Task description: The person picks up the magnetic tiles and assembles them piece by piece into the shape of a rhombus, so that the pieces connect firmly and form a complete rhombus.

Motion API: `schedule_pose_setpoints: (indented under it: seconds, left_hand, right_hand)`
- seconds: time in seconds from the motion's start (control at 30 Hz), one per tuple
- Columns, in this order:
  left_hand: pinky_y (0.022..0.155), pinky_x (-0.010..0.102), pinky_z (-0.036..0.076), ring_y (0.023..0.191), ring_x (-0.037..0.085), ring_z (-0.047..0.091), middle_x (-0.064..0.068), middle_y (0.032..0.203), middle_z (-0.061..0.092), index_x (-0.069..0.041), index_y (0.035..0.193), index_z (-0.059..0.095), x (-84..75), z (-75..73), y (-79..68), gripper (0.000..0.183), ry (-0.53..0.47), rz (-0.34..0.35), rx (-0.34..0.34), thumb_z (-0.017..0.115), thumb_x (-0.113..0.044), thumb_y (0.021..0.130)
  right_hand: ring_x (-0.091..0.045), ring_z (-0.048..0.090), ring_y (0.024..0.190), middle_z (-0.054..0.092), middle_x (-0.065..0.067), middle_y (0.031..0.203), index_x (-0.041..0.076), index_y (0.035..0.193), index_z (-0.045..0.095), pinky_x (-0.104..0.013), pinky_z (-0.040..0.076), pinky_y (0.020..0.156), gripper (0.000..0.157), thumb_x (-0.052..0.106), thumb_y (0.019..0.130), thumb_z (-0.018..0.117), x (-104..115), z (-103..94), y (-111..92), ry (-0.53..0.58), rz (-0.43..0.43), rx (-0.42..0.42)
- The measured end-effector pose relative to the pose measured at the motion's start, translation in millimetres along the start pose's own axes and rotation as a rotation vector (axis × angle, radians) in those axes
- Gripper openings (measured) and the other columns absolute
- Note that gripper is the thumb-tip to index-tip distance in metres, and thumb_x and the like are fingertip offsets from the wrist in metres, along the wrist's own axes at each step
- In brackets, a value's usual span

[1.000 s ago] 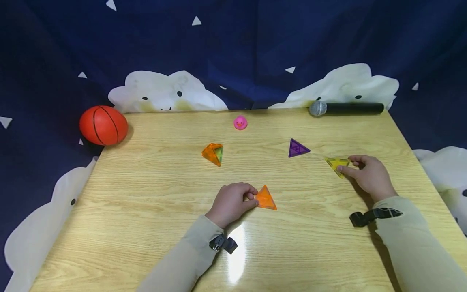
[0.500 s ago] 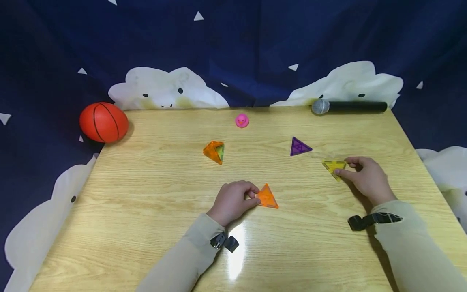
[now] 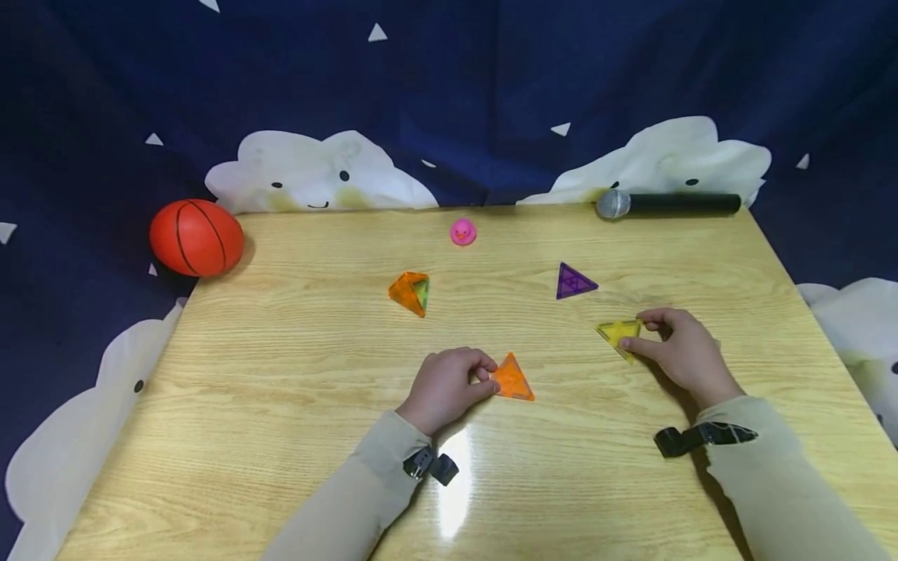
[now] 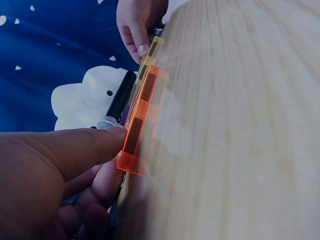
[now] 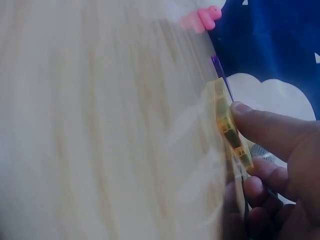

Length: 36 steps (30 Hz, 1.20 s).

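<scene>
A person's left hand (image 3: 445, 389) pinches the left side of an orange triangular tile (image 3: 514, 379) between thumb and fingers, over the near middle part of a wood-grain table (image 3: 231, 436). The left wrist view shows dark strips along the tile's edge, with the thumb pressed against its face.

To the right and somewhat farther off, the right hand (image 3: 687, 354) grips a yellow triangular tile (image 3: 616, 333) by its right side, thumb on the near face, one corner pointing toward the near side. The two tiles are apart; whether the yellow one touches the tabletop cannot be told.

A purple triangular tile (image 3: 574, 283) lies just beyond the yellow one, to its left. Left of the purple tile, well apart from it, sits an orange and yellow-green angular piece (image 3: 407, 294) that stands up from the table. A pink toy duck (image 3: 463, 232) is near the far edge, around the middle. A black microphone (image 3: 684, 204) with a silver head lies along the far right edge, and a red ball (image 3: 196, 238) with black lines rests at the far left corner. Both arms wear beige sleeves (image 3: 351, 499) with black straps (image 3: 708, 439) at the wrists. Behind the table hangs a dark blue cloth (image 3: 449, 86) printed with white clouds and small triangles.
</scene>
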<state>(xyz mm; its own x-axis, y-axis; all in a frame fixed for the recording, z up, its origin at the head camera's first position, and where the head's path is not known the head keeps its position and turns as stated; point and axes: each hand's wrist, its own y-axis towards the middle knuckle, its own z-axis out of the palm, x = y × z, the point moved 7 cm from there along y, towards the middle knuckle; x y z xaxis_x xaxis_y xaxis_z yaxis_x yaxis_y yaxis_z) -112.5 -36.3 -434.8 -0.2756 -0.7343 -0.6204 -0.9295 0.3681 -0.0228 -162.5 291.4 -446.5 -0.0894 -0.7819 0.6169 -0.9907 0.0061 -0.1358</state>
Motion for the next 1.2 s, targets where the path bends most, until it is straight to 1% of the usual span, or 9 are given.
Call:
schedule_pose_setpoints:
  seconds: [0.1, 0.2, 0.33, 0.47, 0.57, 0.7, 0.87, 1.07, 1.2]
  left_hand:
    - [0.086, 0.038, 0.043, 0.073, 0.000, 0.055, -0.021, 0.080, 0.061, -0.022, 0.102, 0.075, -0.2, 0.0, 0.0, 0.016, -0.005, -0.006, 0.004, 0.076, -0.032, 0.089]
    - [0.087, 0.038, 0.044, 0.075, 0.001, 0.057, -0.021, 0.080, 0.061, -0.021, 0.102, 0.075, -0.4, -0.1, 0.1, 0.017, -0.006, -0.005, 0.005, 0.076, -0.032, 0.089]
    - [0.086, 0.037, 0.044, 0.077, 0.002, 0.058, -0.021, 0.080, 0.061, -0.021, 0.102, 0.075, -0.3, 0.2, 0.3, 0.017, -0.001, -0.003, 0.005, 0.076, -0.032, 0.089]
    - [0.086, 0.037, 0.044, 0.077, 0.002, 0.058, -0.021, 0.080, 0.061, -0.022, 0.103, 0.075, -0.1, 0.7, 0.3, 0.018, 0.000, -0.005, 0.007, 0.076, -0.033, 0.089]
    - [0.086, 0.037, 0.044, 0.077, 0.001, 0.058, -0.021, 0.080, 0.062, -0.022, 0.103, 0.075, -0.1, 0.6, 0.3, 0.018, -0.004, -0.004, 0.005, 0.076, -0.032, 0.089]
    - [0.085, 0.037, 0.044, 0.076, 0.001, 0.058, -0.021, 0.080, 0.061, -0.021, 0.102, 0.075, -0.2, 0.1, 0.0, 0.017, -0.007, -0.001, 0.003, 0.076, -0.032, 0.089]
    - [0.085, 0.037, 0.044, 0.076, 0.001, 0.058, -0.021, 0.079, 0.061, -0.021, 0.102, 0.075, -0.3, -0.1, -0.4, 0.017, -0.008, -0.002, 0.005, 0.076, -0.032, 0.089]
    - [0.087, 0.038, 0.044, 0.078, 0.002, 0.059, -0.021, 0.079, 0.061, -0.021, 0.102, 0.075, -0.6, -1.1, -0.4, 0.017, -0.008, 0.000, 0.003, 0.076, -0.032, 0.089]
    - [0.087, 0.039, 0.045, 0.079, 0.003, 0.060, -0.021, 0.080, 0.061, -0.021, 0.102, 0.075, -0.8, -1.8, 0.0, 0.017, -0.004, 0.005, -0.001, 0.076, -0.032, 0.089]
  right_hand:
    - [-0.045, 0.052, 0.115, 0.056, -0.030, 0.126, -0.005, 0.129, 0.057, -0.059, 0.040, 0.094, 0.066, 0.040, 0.087, 0.079, 5, 3.5, -4, 0.020, -0.016, -0.008]
    - [-0.042, 0.052, 0.109, 0.057, -0.027, 0.122, -0.005, 0.130, 0.056, -0.056, 0.041, 0.090, 0.066, 0.040, 0.087, 0.078, 9, 7.0, -7, 0.029, -0.023, -0.013]
    - [-0.035, 0.052, 0.101, 0.059, -0.020, 0.114, -0.003, 0.131, 0.055, -0.047, 0.041, 0.083, 0.066, 0.041, 0.088, 0.077, 14, 12.0, -12, 0.029, -0.028, -0.015]
    - [-0.029, 0.051, 0.093, 0.063, -0.017, 0.109, -0.001, 0.130, 0.056, -0.040, 0.038, 0.077, 0.063, 0.041, 0.088, 0.078, 21, 15.9, -17, 0.025, -0.058, -0.026]
    - [-0.026, 0.049, 0.087, 0.064, -0.014, 0.106, 0.000, 0.128, 0.056, -0.036, 0.036, 0.073, 0.060, 0.037, 0.087, 0.079, 28, 18.4, -20, 0.025, -0.084, -0.040]
    - [-0.022, 0.046, 0.083, 0.061, -0.012, 0.103, 0.001, 0.125, 0.055, -0.031, 0.035, 0.070, 0.055, 0.031, 0.086, 0.081, 36, 22.3, -24, 0.046, -0.111, -0.051]
    - [-0.017, 0.045, 0.078, 0.059, -0.010, 0.099, 0.001, 0.126, 0.054, -0.024, 0.036, 0.063, 0.053, 0.020, 0.085, 0.082, 42, 27.8, -28, 0.108, -0.121, -0.068]
    - [-0.015, 0.046, 0.073, 0.059, -0.008, 0.091, 0.001, 0.128, 0.057, -0.024, 0.038, 0.060, 0.051, 0.015, 0.085, 0.080, 51, 36.8, -31, 0.142, -0.122, -0.038]
    - [-0.015, 0.047, 0.071, 0.059, -0.006, 0.087, 0.000, 0.127, 0.060, -0.023, 0.040, 0.060, 0.048, 0.016, 0.086, 0.080, 56, 41.8, -33, 0.168, -0.107, -0.005]
